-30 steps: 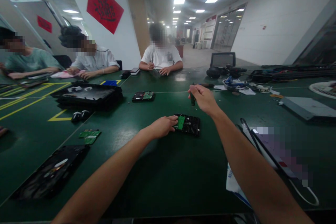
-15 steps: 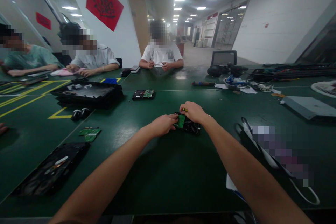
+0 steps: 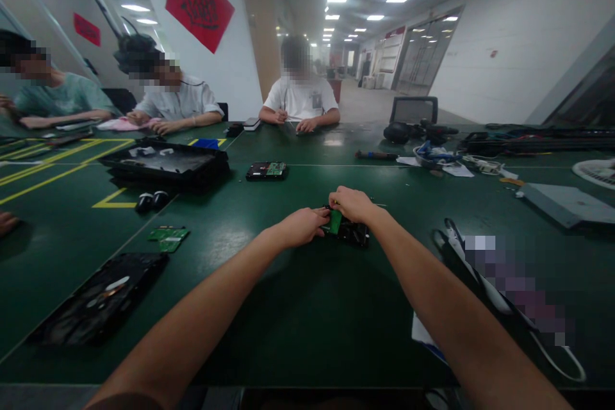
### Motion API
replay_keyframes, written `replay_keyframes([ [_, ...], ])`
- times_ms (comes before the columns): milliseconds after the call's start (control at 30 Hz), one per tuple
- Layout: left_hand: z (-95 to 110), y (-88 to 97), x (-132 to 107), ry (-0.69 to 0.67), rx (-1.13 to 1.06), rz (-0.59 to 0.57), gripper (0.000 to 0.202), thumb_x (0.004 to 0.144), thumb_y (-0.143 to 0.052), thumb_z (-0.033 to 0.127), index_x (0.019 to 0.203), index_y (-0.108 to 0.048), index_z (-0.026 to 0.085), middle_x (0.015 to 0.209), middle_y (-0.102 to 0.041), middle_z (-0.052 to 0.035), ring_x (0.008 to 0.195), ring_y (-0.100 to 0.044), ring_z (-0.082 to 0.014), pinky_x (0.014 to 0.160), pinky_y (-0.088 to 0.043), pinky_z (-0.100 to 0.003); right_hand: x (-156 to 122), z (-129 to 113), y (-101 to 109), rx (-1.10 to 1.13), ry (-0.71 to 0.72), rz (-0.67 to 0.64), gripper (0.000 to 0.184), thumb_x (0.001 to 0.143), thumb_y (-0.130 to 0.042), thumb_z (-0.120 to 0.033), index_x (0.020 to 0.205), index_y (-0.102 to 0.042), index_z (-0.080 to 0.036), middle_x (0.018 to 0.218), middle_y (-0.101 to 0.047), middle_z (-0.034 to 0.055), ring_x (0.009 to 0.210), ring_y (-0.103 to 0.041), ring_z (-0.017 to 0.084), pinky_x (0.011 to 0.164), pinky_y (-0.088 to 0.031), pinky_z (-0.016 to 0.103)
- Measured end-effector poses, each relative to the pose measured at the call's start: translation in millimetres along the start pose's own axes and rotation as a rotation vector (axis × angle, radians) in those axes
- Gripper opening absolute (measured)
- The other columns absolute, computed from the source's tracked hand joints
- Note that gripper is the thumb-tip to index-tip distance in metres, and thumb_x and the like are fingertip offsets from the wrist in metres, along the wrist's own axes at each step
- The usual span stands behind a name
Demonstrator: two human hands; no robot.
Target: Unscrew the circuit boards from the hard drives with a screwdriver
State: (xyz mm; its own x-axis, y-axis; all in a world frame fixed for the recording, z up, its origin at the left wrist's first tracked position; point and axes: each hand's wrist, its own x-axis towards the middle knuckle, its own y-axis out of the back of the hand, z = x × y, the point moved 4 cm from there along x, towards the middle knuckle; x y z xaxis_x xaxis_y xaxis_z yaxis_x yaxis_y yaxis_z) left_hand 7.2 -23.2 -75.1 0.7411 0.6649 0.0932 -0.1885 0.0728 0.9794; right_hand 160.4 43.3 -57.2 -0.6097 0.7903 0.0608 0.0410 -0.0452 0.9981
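Note:
A black hard drive (image 3: 358, 234) with a green circuit board (image 3: 335, 223) lies on the table between my hands. My left hand (image 3: 307, 225) grips its left side, fingers closed along the board's edge. Over the drive's upper edge, my right hand (image 3: 352, 204) is closed in a pinch around a small tool, apparently a screwdriver, showing a bit of yellow at the fingertips. A thin metal rod (image 3: 379, 205) sticks out right of that hand; whether it belongs to the tool is unclear. The tool's tip is hidden.
Another hard drive (image 3: 267, 171) lies farther back. Left are a loose green board (image 3: 169, 238), a black casing (image 3: 98, 301) and stacked black trays (image 3: 166, 166). A lanyard (image 3: 485, 282) and grey metal box (image 3: 567, 202) lie right. Several people sit across the table.
The view has shifted slightly. My hands stay on the hard drive, and less of the yellow part shows in my right hand. The person opposite has lowered a hand.

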Motion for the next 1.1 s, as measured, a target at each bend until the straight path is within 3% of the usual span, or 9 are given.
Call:
replay_keyframes([
  [200,-4.0,-0.6,0.2,0.005,-0.028,-0.002,0.033,0.091,-0.066,0.018,0.124,-0.069,0.017,0.150,-0.056,-0.0126,0.134,-0.058,-0.0295,0.116,-0.043,-0.038,15.5,-7.9,7.7,-0.081,0.087,-0.076,0.010,0.091,-0.065,-0.023,0.096,-0.073,-0.024,0.108,-0.069,0.0103,0.092,-0.068,0.025,0.071,-0.043,0.031],
  [433,-8.8,-1.3,0.3,0.002,-0.044,0.005,0.039,0.092,-0.067,0.020,0.131,-0.066,0.016,0.152,-0.054,-0.0145,0.137,-0.056,-0.0290,0.115,-0.043,-0.040,10.8,2.9,18.1,0.040,0.073,0.009,0.012,0.090,-0.064,-0.024,0.098,-0.074,-0.023,0.108,-0.073,0.0106,0.098,-0.069,0.027,0.076,-0.047,0.032],
  [767,-3.7,4.7,-0.5,-0.022,-0.027,-0.020,0.035,0.094,-0.066,0.021,0.129,-0.067,0.018,0.152,-0.054,-0.0126,0.136,-0.057,-0.0277,0.115,-0.043,-0.038,-12.4,18.9,-9.5,0.114,-0.025,0.034,0.017,0.097,-0.062,-0.032,0.103,-0.074,-0.022,0.113,-0.072,0.0107,0.103,-0.068,0.024,0.086,-0.049,0.030],
  [1100,-3.9,5.1,-2.2,-0.011,-0.042,-0.012,0.033,0.094,-0.065,0.022,0.127,-0.067,0.019,0.151,-0.056,-0.0105,0.135,-0.058,-0.0274,0.115,-0.043,-0.038,-14.2,31.0,-11.5,0.211,0.014,0.054,0.016,0.097,-0.062,-0.031,0.101,-0.074,-0.022,0.112,-0.073,0.0076,0.103,-0.067,0.021,0.091,-0.047,0.029],
])
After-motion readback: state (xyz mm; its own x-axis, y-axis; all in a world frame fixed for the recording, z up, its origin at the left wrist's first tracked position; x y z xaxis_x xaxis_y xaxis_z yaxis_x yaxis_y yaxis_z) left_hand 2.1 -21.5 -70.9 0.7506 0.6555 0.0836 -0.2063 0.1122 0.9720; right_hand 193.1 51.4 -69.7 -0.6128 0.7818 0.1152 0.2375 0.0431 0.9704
